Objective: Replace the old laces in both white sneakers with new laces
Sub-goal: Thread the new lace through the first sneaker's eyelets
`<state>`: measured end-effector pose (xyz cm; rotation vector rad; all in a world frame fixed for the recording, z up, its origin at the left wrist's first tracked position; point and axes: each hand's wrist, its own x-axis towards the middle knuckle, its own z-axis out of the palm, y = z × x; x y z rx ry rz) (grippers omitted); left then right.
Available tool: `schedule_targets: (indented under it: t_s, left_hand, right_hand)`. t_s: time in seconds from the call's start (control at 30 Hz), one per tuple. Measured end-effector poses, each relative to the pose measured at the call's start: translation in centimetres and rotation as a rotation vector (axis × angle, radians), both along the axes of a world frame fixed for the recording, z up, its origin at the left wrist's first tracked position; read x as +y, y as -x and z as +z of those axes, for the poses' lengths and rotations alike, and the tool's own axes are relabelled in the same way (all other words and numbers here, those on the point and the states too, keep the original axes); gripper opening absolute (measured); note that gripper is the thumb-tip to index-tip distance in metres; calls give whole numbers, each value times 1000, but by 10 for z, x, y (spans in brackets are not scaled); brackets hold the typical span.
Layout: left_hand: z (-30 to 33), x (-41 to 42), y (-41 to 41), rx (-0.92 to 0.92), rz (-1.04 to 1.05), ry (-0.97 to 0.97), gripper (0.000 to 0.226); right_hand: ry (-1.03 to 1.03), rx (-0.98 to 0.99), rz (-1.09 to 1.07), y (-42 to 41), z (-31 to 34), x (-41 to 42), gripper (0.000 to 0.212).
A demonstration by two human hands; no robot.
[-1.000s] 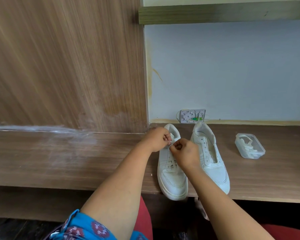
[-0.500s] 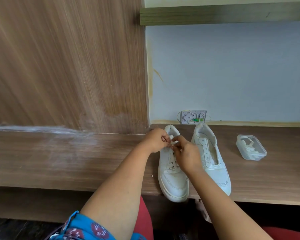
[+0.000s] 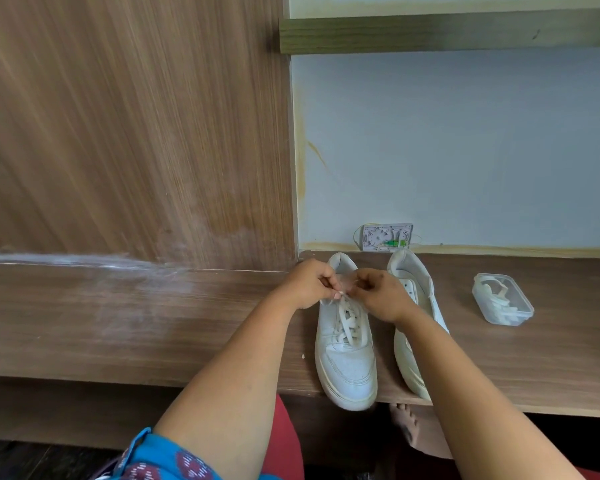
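1. Blue patterned sleeve (image 3: 160, 459), lowest at the near edge, on the left arm; red cloth (image 3: 284, 441) just beside it.
2. Bare foot (image 3: 407, 422), below the front edge of the wooden bench (image 3: 118, 323), partly hidden by the right forearm.
3. Left white sneaker (image 3: 345, 355), standing upright on the bench, toe toward the viewer and slightly overhanging the front edge, heel toward the wall. A white lace (image 3: 349, 322) is crossed through its eyelets.
4. Right white sneaker (image 3: 413, 306), just beside the first and parallel to it, toe also at the front edge. Its eyelet rows look bare; much of it is covered by the right forearm.
5. Left hand (image 3: 309, 284), over the throat of the laced sneaker, fingers curled, pinching the lace near its top.
6. Right hand (image 3: 381, 296), close beside the left hand, fingers likewise curled and pinching the lace at the same spot. Which end each hand has cannot be told.
7. Clear plastic container (image 3: 503, 303), on the bench well to the right of the sneakers, holding white laces (image 3: 496, 294) in a loose coil.
8. Small white wall box (image 3: 387, 236) with a green part, fixed low on the pale wall (image 3: 465, 150) behind the sneakers' heels.
9. Wood-grain panel (image 3: 129, 126), upright behind the bench at left; a wooden shelf edge (image 3: 447, 29) above the wall.
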<state>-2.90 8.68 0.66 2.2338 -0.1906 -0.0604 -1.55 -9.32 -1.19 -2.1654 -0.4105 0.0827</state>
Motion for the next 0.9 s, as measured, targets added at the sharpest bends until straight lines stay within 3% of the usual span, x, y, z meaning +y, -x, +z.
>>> schedule_targets:
  t_s: [0.27, 0.47, 0.6, 0.73, 0.9]
  left_hand:
    - [1, 0, 1, -2, -14, 33, 12]
    - [2, -1, 1, 35, -14, 16, 12]
    - [1, 1, -1, 60, -35, 20, 15]
    - [0, 1, -3, 77, -47, -15, 19]
    - [1, 2, -3, 97, -58, -12, 15]
  right_hand:
    - [116, 5, 51, -7, 12, 7, 7]
    - [-334, 33, -260, -27, 36, 10, 14]
    - [-179, 57, -240, -39, 40, 18, 9]
    - [-209, 72, -343, -46, 32, 19, 9]
    - [59, 39, -252, -41, 25, 15, 35]
